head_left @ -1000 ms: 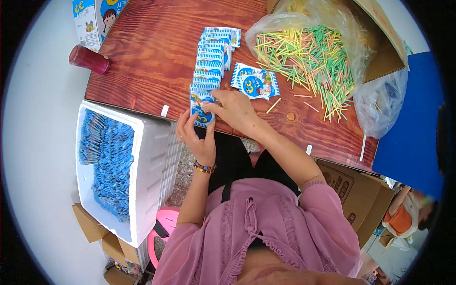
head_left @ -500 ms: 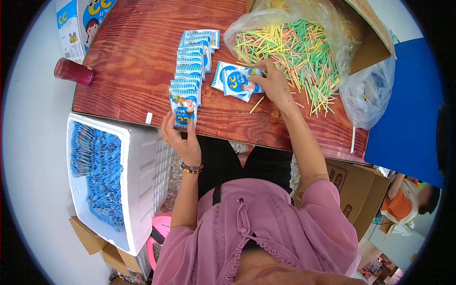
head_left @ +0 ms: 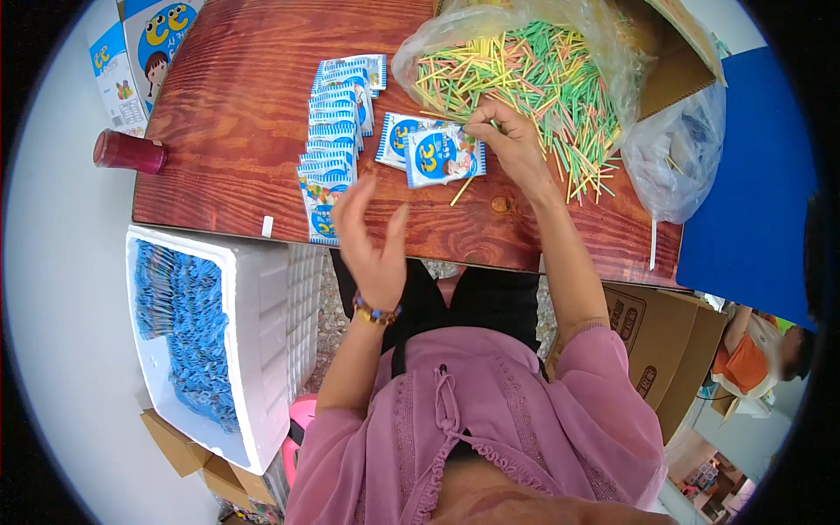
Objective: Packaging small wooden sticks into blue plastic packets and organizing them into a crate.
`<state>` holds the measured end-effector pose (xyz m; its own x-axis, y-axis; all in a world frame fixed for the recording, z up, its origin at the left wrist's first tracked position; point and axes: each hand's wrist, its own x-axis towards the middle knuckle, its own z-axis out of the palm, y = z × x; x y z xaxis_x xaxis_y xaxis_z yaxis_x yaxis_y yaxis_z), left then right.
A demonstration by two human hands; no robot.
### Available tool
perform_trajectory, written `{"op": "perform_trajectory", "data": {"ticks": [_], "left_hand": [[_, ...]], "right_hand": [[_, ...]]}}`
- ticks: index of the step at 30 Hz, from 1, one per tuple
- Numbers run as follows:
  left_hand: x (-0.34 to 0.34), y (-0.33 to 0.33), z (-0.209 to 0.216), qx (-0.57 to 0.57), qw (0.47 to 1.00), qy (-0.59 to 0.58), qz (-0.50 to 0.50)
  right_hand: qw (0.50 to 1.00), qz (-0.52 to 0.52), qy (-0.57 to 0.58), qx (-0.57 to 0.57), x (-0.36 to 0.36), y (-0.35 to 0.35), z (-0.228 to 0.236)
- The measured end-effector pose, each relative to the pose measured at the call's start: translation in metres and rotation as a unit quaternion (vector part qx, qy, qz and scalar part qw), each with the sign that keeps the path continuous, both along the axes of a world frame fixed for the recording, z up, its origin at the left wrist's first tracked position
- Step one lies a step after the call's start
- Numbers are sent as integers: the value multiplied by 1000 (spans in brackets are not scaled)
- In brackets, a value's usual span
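A small blue-and-white candy packet (head_left: 446, 157) is pinched at its upper right corner by the thumb and fingers of my right hand (head_left: 518, 150). Beneath and left of it lies another similar packet (head_left: 392, 140), partly covered. My left hand (head_left: 372, 236) is raised over the table's near edge, fingers apart and holding nothing. Just beyond it, an overlapping row of packets (head_left: 332, 131) runs away from me, its nearest end partly hidden by my fingers. Thin pink, green and yellow candy sticks (head_left: 534, 79) spill from a clear plastic bag (head_left: 407, 66) by my right hand.
An open cardboard box (head_left: 678, 83) backs the bag. At left stand a red cup-like container (head_left: 131, 151) and printed cartons (head_left: 122, 83). A white foam box (head_left: 258, 332) full of blue packets sits below the table's left side. Another person (head_left: 748, 359) is at far right.
My left hand has lifted off the nearest packet in the row and moved right. My right hand has turned the upper loose packet slightly and shifted it off the one below.
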<state>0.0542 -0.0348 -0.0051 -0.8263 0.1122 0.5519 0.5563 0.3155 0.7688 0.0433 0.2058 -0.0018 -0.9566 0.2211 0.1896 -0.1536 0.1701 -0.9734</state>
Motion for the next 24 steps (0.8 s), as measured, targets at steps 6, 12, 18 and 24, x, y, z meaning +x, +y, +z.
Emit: {"op": "perform_trajectory", "data": {"ticks": [6,12,18,24], "left_hand": [[-37,42,6,271,853,-400,-198],[-31,47,-9,343,842,-382,-163],[-25,50,-10,412,807,-397,-146],[-19,57,-10,441,790,-406,-128]], "right_hand": [[994,42,11,-99,9,-18,18],[983,70,-94,-138,22,-18,2],[963,43,-92,-251,28,-28,-9],[981,7,-77,-179,36,-30,-14]]}}
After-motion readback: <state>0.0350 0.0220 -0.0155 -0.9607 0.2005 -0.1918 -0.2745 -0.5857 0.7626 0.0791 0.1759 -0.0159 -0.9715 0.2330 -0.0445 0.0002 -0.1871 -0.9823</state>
